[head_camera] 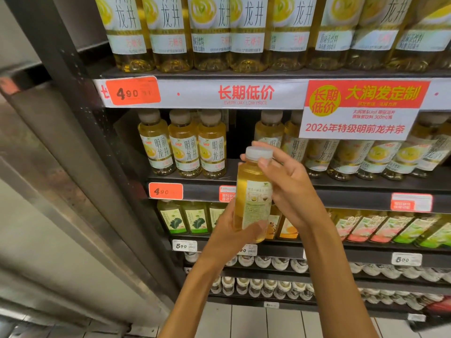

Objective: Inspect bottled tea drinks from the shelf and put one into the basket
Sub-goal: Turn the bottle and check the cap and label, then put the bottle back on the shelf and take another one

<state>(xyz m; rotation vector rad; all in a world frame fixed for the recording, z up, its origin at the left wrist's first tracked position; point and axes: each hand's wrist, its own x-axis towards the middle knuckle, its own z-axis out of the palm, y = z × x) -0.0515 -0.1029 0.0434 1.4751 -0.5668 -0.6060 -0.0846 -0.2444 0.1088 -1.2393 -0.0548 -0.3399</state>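
Observation:
A small bottle of yellow tea (253,191) with a white cap stands upright in front of the shelves, its printed back label turned toward me. My left hand (231,232) grips its lower part from below, thumb across the base. My right hand (290,189) holds its upper part, thumb by the cap and fingers curled behind the neck. The same kind of bottles (185,152) line the middle shelf (195,178), with a gap behind the held bottle. No basket is in view.
More tea bottles (210,32) fill the top shelf. Green and orange labelled drinks (183,218) stand on the lower shelf, small bottles (256,286) below. A red-and-white promo sign (361,108) hangs at right. A dark shelf upright (80,132) and grey wall are at left.

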